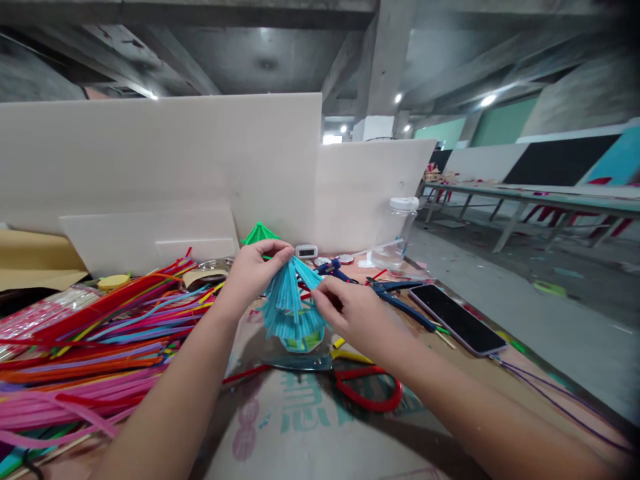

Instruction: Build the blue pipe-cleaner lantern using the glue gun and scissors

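Observation:
A tiered light-blue craft piece made of fuzzy pipe cleaners [295, 313] stands on the cardboard in front of me, with some green at its base. My left hand [263, 263] pinches its peak between thumb and fingers. Lower on its right side, my right hand [345, 307] has thumb and fingers closed on the edge of the blue strands. Just in front of the piece lie scissors [367, 393] with red and yellow handles, blades pointing left. Behind my left hand a green cone-shaped piece [260, 232] is partly hidden.
Bundles of coloured pipe cleaners [125, 333] cover the left side. Blue-handled pliers [405, 303], a phone [457, 319] with a cord, and a clear bottle [397, 230] stand or lie at right. A small white digital device [306, 251] sits by the white board [165, 153] behind.

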A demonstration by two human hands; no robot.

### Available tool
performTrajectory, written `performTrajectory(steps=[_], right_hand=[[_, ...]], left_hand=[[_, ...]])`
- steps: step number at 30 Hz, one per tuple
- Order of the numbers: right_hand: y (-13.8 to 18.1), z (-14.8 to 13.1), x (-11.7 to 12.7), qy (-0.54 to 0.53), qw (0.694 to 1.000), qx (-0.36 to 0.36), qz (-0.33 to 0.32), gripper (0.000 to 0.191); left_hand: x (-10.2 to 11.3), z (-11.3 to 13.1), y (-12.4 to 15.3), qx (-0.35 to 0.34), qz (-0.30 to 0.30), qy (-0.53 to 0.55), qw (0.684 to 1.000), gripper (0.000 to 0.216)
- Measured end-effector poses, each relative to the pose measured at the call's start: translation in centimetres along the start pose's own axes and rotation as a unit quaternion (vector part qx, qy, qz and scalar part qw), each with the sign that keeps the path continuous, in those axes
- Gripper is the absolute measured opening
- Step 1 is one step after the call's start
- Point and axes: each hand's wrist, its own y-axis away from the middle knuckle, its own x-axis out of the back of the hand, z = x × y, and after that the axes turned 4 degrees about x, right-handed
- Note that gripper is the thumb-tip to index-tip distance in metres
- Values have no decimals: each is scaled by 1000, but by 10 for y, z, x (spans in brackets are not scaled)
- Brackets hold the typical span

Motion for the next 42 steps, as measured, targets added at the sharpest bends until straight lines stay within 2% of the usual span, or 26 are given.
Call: performTrajectory(steps=[9, 15, 19, 23, 30, 42], right_hand=[[5, -8, 3, 126, 991, 38, 19, 24], [7, -18, 5, 187, 982, 2, 10, 23], [7, -20, 6, 194, 981, 11, -10, 23], [7, -21, 6, 204, 979, -9, 2, 26], [8, -27, 11, 199, 979, -25, -31, 25], [7, -29, 12, 198, 978, -50, -40, 26]], left_hand=[[-8, 1, 3, -5, 1, -14, 1000, 39], [-8, 8, 6, 6, 4, -41, 999, 40], [-9, 8, 7, 0, 6, -45, 999, 38], [-9, 6, 5, 2, 3, -42, 999, 38], [-9, 8, 6, -7, -4, -62, 998, 39], [-10, 9, 7, -11, -13, -78, 997, 36]])
